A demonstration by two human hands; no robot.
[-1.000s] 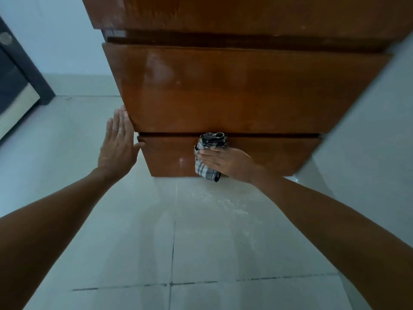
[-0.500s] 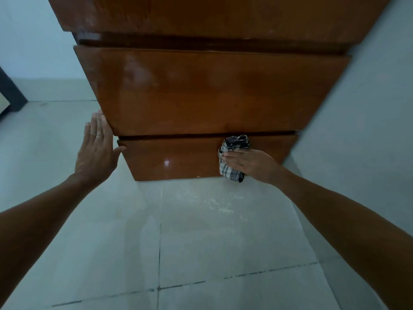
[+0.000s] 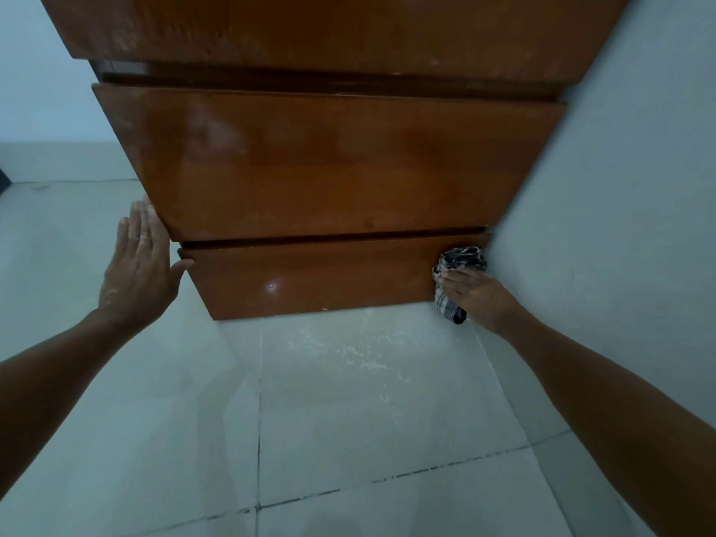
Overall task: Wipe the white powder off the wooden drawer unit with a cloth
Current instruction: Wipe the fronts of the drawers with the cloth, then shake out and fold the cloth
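A glossy brown wooden drawer unit [image 3: 329,168] fills the upper half of the view, seen from above. My right hand [image 3: 478,294] grips a bunched grey checked cloth [image 3: 461,259] and presses it against the right end of the lowest drawer front [image 3: 310,279], close to the wall. My left hand [image 3: 137,265] lies flat with straight fingers against the unit's left side, thumb on the lowest drawer's corner. Faint whitish smears show on the upper drawer fronts.
A pale wall [image 3: 620,188] stands hard against the unit's right side. White powder [image 3: 360,354] is scattered on the light tiled floor [image 3: 174,420] just in front of the unit. A dark object's edge [image 3: 3,180] shows at far left.
My right hand has slid the cloth rightward along the lowest drawer front, from its middle to its right end by the wall. My left hand stays flat on the unit's left side.
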